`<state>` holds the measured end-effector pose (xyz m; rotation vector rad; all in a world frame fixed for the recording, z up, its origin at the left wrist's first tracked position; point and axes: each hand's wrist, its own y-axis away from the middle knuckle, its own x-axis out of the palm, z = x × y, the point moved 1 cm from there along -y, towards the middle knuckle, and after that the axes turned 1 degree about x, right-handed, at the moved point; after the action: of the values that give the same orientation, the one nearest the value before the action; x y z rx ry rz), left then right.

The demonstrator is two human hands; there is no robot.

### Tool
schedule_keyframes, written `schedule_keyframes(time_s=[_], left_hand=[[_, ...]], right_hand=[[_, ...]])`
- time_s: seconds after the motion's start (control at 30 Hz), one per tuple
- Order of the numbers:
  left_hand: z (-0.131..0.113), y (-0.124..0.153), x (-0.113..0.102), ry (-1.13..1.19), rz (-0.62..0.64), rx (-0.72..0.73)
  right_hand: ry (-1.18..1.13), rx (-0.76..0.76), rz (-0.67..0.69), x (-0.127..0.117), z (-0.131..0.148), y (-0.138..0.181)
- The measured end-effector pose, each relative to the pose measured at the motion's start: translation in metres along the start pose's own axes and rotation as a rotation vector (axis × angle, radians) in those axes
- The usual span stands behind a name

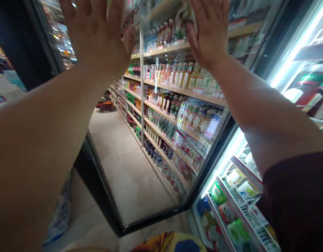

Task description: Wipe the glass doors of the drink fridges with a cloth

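Both my arms are raised against the glass door [140, 196] of a lit drinks fridge, which is swung open. My left hand [95, 31] lies flat on the upper glass with its fingers stretched upward and holds nothing. My right hand [208, 31] is pressed to the glass a little to the right, on a pale crumpled cloth [182, 14] that shows beside its thumb. The fingertips of both hands are cut off by the top edge of the view.
Through the glass I see a shop aisle with a tiled floor [119, 150] and long shelves of bottled drinks [177, 115]. The open fridge's wire shelves [242, 206] with packaged goods stand at lower right. The black door frame [98, 182] runs along the lower left.
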<state>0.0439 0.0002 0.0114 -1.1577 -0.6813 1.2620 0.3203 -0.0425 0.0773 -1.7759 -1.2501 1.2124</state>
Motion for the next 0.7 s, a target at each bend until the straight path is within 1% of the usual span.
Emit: schedule_keyframes(time_s=[0.07,0.1,0.13,0.17,0.27,0.3,0.33,0.37,0.4,0.47,0.5,0.53,0.57,0.6,0.67,0.7], left_hand=[[0.000,0.000,-0.001,0.026,0.002,0.003],[0.000,0.000,-0.002,0.037,-0.002,0.009],[0.000,0.001,-0.002,0.045,0.000,0.018],[0.000,0.001,-0.003,0.046,0.004,0.022],[0.000,0.001,-0.005,0.015,0.018,0.009],[0.000,0.001,-0.005,0.010,0.018,0.004],[0.000,0.001,-0.006,0.015,0.018,0.005],[-0.001,0.002,-0.006,0.023,0.012,0.004],[-0.001,0.002,-0.006,0.031,0.002,0.005],[-0.001,0.001,-0.004,0.045,-0.008,0.013],[-0.001,0.000,-0.003,0.041,-0.018,0.016],[0.000,0.000,-0.001,0.030,-0.031,0.018],[0.000,-0.001,0.001,0.017,-0.040,0.021],[0.001,-0.002,0.003,0.007,-0.039,0.023],[0.003,-0.003,0.006,-0.012,-0.026,0.016],[0.003,-0.004,0.006,-0.016,-0.016,0.008]], right_hand=[[0.018,0.294,-0.037,0.004,-0.003,0.003],[0.030,0.368,-0.041,0.006,0.002,0.006],[0.036,0.354,-0.037,0.007,0.011,0.010],[0.029,0.257,-0.028,0.009,0.023,0.015],[-0.013,-0.184,0.013,0.008,0.054,0.027],[-0.008,-0.266,0.029,0.007,0.059,0.026],[0.009,-0.269,0.050,0.006,0.059,0.023],[0.029,-0.200,0.068,0.006,0.056,0.017],[0.042,-0.080,0.078,0.005,0.051,0.010],[0.034,0.192,0.055,0.006,0.041,-0.001],[0.015,0.292,0.036,0.006,0.038,-0.004],[-0.004,0.333,0.013,0.007,0.037,-0.005],[-0.016,0.310,-0.012,0.008,0.037,-0.004],[-0.020,0.239,-0.025,0.008,0.038,-0.003],[-0.022,0.039,-0.012,0.007,0.040,-0.001],[-0.022,-0.028,0.006,0.006,0.040,-0.003]])
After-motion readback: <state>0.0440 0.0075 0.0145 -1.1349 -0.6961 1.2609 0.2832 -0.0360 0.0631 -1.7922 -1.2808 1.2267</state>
